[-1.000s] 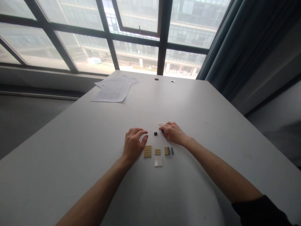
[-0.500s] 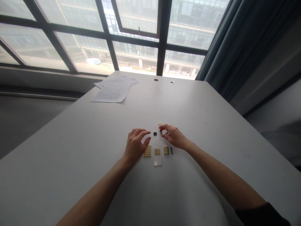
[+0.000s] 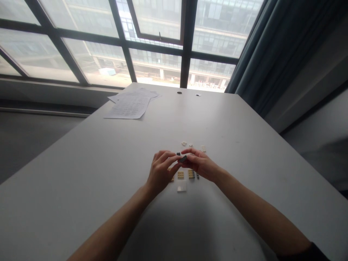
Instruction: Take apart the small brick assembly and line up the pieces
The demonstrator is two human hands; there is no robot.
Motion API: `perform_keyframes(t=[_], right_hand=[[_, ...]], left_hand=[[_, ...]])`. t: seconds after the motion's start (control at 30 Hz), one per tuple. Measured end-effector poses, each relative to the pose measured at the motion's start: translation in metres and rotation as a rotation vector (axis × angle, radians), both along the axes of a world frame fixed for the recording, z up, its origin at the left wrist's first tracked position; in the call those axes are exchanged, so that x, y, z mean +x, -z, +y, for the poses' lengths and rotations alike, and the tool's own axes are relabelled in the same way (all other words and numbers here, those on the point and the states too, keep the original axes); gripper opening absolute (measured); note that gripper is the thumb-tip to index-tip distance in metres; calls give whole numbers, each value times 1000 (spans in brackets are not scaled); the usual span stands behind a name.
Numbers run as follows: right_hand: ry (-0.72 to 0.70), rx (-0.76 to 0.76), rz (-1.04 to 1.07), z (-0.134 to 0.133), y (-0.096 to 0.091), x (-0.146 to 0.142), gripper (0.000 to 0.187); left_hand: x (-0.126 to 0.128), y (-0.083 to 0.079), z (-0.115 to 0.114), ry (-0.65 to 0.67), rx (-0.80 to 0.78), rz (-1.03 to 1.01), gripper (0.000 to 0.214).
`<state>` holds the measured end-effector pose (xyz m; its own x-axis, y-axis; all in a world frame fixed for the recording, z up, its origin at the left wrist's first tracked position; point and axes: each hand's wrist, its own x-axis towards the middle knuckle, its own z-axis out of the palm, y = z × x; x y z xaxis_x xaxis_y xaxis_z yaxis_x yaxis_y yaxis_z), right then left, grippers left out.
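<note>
the left hand point(image 3: 162, 167) and the right hand point(image 3: 203, 164) are both gripping one small dark block point(image 3: 183, 158) with their fingertips. the block is sitting between the two hands, just above the white table point(image 3: 152, 132). the fingers are hiding some of it, so its full shape is not showing.

the block is looking tiny, so it could slip and drop if one hand is squeezing crooked or letting go too soon. a little black piece point(image 3: 178, 154) is lying close by the fingers, and a knuckle could bump it away. the left hand is partly covering a tan plate point(image 3: 172, 179), so a low wrist could push it. a smaller tan plate point(image 3: 181, 175) and a tan and gray piece point(image 3: 191, 174) are lying near too, and a falling block could knock them out of place.
</note>
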<state>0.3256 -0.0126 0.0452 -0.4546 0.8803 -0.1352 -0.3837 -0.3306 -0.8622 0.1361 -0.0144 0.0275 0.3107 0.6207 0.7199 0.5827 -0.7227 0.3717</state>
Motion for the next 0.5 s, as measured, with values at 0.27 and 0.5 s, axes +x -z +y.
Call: perform_keyframes(t=[0.27,0.5], right_hand=[[62,41,-82,-10,-1,1,32],[117,203,-137,-16,2,3,39]], left_hand=[[4,-6,-4,5,13,-12,6],[5,-6,-6,6,28,7,6]])
